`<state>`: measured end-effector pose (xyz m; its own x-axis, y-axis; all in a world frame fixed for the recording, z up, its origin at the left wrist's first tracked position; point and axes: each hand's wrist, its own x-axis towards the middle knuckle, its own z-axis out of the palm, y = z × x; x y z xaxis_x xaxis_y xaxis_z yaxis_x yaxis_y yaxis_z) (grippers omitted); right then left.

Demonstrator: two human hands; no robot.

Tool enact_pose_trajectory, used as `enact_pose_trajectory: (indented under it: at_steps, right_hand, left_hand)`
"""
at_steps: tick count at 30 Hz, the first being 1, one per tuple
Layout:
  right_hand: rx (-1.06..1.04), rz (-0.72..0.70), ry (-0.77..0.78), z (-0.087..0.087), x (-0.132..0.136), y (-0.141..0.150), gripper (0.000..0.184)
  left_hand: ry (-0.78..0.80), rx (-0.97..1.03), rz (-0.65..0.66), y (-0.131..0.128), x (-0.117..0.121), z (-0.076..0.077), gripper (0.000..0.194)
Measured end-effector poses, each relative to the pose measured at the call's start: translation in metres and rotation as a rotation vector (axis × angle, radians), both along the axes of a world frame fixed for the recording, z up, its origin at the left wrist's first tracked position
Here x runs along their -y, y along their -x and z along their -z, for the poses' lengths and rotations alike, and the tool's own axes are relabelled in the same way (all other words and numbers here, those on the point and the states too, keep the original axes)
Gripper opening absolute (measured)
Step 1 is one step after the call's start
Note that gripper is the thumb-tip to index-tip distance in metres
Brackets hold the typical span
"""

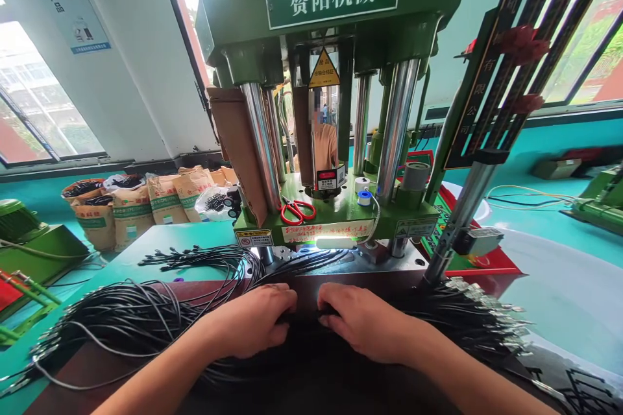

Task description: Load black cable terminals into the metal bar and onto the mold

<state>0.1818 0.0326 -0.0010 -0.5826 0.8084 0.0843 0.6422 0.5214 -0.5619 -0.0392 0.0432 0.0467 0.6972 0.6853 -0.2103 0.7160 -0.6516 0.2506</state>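
Observation:
My left hand (256,323) and my right hand (363,321) rest side by side on a dark bench in front of a green press machine (335,110). Both hands have their fingers curled down onto black cables (299,319) that lie between them at the machine's front plate. A large bundle of black cables (136,314) spreads to the left of my left hand. Another bundle with metal terminal ends (481,318) fans out to the right of my right hand.
Red-handled scissors (296,211) and a small tape roll (364,198) lie on the machine's green base. Brown sacks (131,207) stand on the floor at the left. A black slanted rail with a steel post (467,201) rises at the right. Another person stands behind the machine.

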Motion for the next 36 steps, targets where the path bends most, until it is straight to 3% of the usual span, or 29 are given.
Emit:
enact_pose_trajectory:
  at_steps: [5, 15, 18, 21, 26, 30, 34, 36]
  right_hand:
    - [0.218, -0.012, -0.030, 0.006, -0.005, 0.002, 0.042]
    - [0.195, 0.019, -0.091, 0.005, -0.007, 0.004, 0.010]
    - [0.192, 0.010, -0.094, 0.004, -0.007, 0.004, 0.010]
    - [0.177, -0.003, -0.109, 0.002, -0.004, 0.006, 0.012]
    - [0.165, 0.039, -0.276, -0.001, 0.004, 0.004, 0.011]
    - [0.256, 0.118, -0.267, 0.010, 0.012, -0.030, 0.016]
    - [0.389, 0.299, -0.281, 0.029, 0.020, -0.094, 0.030]
    - [0.401, 0.312, -0.352, 0.035, 0.025, -0.127, 0.034]
  left_hand:
    - [0.012, -0.019, -0.018, -0.002, 0.000, 0.005, 0.022]
    - [0.038, -0.004, -0.006, -0.006, -0.001, 0.009, 0.023]
    - [0.022, 0.012, -0.035, -0.008, 0.000, 0.013, 0.011]
    - [0.028, 0.048, -0.064, -0.010, 0.001, 0.014, 0.012]
    - [0.037, 0.194, -0.083, -0.010, -0.002, 0.014, 0.015]
    - [0.162, 0.222, -0.129, -0.009, -0.006, 0.011, 0.024]
    - [0.196, 0.227, -0.156, -0.010, -0.007, 0.008, 0.027]
    - [0.181, 0.218, -0.148, -0.011, -0.008, 0.010, 0.027]
